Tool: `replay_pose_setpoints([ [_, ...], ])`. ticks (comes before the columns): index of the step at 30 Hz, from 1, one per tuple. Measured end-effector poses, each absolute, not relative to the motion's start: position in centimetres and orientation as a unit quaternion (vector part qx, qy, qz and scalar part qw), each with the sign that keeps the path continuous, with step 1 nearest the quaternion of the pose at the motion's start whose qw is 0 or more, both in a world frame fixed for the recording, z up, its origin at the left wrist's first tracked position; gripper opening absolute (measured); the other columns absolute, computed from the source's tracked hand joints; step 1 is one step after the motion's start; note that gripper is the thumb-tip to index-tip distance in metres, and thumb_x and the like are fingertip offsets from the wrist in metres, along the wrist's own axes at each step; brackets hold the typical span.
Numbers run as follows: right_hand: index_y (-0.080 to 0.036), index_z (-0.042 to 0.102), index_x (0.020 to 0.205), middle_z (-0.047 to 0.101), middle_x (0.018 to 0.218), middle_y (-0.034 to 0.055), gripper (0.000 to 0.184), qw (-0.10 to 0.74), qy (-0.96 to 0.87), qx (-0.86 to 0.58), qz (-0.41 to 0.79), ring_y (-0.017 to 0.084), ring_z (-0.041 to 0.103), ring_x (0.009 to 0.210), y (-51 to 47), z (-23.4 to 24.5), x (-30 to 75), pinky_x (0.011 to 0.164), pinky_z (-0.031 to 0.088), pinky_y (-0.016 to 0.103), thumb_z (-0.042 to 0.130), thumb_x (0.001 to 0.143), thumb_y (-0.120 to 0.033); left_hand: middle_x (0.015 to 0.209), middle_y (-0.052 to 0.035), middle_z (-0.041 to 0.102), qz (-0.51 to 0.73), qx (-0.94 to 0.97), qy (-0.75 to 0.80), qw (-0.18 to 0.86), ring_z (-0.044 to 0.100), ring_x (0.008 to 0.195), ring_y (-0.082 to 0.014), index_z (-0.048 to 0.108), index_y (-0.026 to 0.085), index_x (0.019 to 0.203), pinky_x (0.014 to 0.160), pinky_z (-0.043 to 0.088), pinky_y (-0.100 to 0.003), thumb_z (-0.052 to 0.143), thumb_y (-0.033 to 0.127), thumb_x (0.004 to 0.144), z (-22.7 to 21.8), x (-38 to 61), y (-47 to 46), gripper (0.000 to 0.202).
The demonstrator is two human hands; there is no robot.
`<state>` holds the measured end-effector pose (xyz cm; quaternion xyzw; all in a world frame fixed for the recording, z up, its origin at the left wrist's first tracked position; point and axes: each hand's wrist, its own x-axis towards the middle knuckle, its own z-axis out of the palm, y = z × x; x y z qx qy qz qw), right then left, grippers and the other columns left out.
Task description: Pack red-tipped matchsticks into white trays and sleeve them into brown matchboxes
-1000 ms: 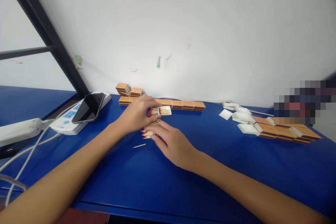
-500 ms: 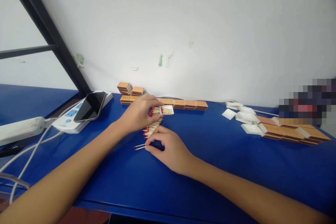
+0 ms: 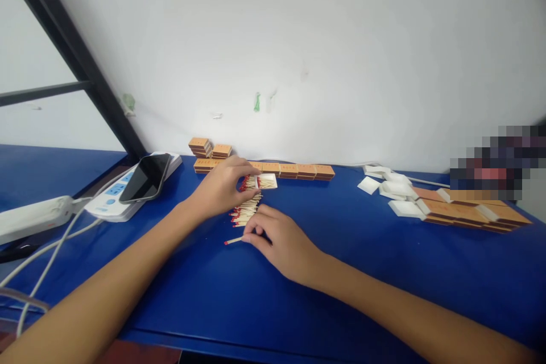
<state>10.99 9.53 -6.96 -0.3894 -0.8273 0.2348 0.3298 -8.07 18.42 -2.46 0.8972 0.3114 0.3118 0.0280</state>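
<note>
My left hand (image 3: 228, 182) is closed around the left end of a small white matchbox tray (image 3: 274, 178), thumb and fingers on its sides. Some matches (image 3: 265, 183) lie inside the tray. Below it, a heap of loose red-headed matches (image 3: 245, 213) rests on the blue tabletop. My right hand (image 3: 281, 242) is close to the heap's near end, its thumb and forefinger pinching matches (image 3: 233, 240) whose red heads point left. They are close together, so I cannot tell exactly how many. My left fingers hide part of the tray.
A row of orange matchboxes (image 3: 298, 170) runs along the wall, with small stacks (image 3: 199, 146) behind its left end. To the right are empty white trays (image 3: 396, 189) and stacked matchbox sleeves (image 3: 464, 210). A phone (image 3: 145, 177) lies on a power strip (image 3: 115, 205) at left, among white cables.
The two matches in my right hand, previously apart, now lie together, and that hand has shifted slightly right. My left hand keeps its hold on the tray. The view has tilted a little.
</note>
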Motion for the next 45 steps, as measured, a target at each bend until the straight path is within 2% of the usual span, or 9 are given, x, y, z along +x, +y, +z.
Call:
replay_pose_setpoints([
  [7,-0.019,0.067,0.094,0.061,0.092,0.0039,0.008,0.448,-0.775,-0.436,0.092,0.017,0.059,0.079,12.7,-5.5,15.6,0.074,0.049,0.031,0.062,0.100,-0.021,0.109,-0.0090,0.075,0.295,0.904,0.308,0.036,0.066,0.103,-0.0254,0.074,0.018,0.115,0.090,0.053,-0.041,0.077,0.025,0.088,-2.3,-7.8,18.1,0.028],
  [13,-0.020,0.070,0.094,0.061,0.092,0.0041,0.007,0.427,-0.785,-0.443,0.067,0.017,0.059,0.080,14.3,-5.8,16.6,0.074,0.049,0.032,0.063,0.098,-0.019,0.105,-0.0059,0.076,0.301,0.905,0.289,0.085,0.067,0.102,-0.0240,0.075,0.021,0.112,0.092,0.053,-0.040,0.081,0.029,0.086,-2.1,-7.2,17.6,0.027],
  [18,-0.020,0.071,0.095,0.058,0.086,0.0026,0.009,0.452,-0.782,-0.424,0.071,0.015,0.055,0.072,13.4,-5.6,16.1,0.069,0.047,0.030,0.063,0.099,-0.023,0.106,-0.0073,0.076,0.301,0.904,0.296,0.073,0.068,0.101,-0.0251,0.075,0.021,0.111,0.089,0.054,-0.041,0.080,0.030,0.087,-2.1,-7.4,17.8,0.027],
  [22,-0.020,0.072,0.093,0.058,0.084,0.0005,0.007,0.400,-0.827,-0.377,0.122,0.012,0.054,0.069,12.1,-5.9,14.7,0.067,0.045,0.027,0.066,0.097,-0.020,0.109,-0.0085,0.076,0.304,0.899,0.310,0.059,0.067,0.101,-0.0252,0.075,0.019,0.110,0.089,0.054,-0.042,0.078,0.027,0.087,-2.1,-7.6,18.0,0.024],
  [28,-0.020,0.072,0.095,0.064,0.096,0.0023,0.003,0.313,-0.867,-0.352,0.161,0.013,0.061,0.078,11.1,-7.4,12.3,0.075,0.048,0.028,0.069,0.096,-0.018,0.107,-0.0082,0.075,0.305,0.897,0.316,0.058,0.066,0.101,-0.0252,0.075,0.020,0.110,0.089,0.054,-0.042,0.075,0.026,0.089,-1.9,-7.6,17.9,0.022],
  [37,-0.020,0.061,0.084,0.060,0.089,-0.0006,0.014,0.309,-0.863,-0.378,0.129,0.012,0.055,0.071,11.4,-8.0,12.1,0.068,0.043,0.027,0.066,0.096,-0.014,0.107,-0.0081,0.074,0.299,0.898,0.319,0.047,0.065,0.102,-0.0259,0.075,0.020,0.112,0.088,0.054,-0.041,0.076,0.029,0.089,-2.0,-7.8,18.0,0.024],
  [45,-0.019,0.060,0.087,0.061,0.091,0.0003,0.013,0.303,-0.861,-0.386,0.129,0.013,0.056,0.075,11.4,-8.1,11.9,0.071,0.044,0.029,0.066,0.098,-0.018,0.109,-0.0086,0.074,0.301,0.898,0.317,0.045,0.065,0.104,-0.0260,0.074,0.020,0.113,0.091,0.054,-0.042,0.076,0.027,0.089,-2.1,-7.8,18.0,0.025],
])
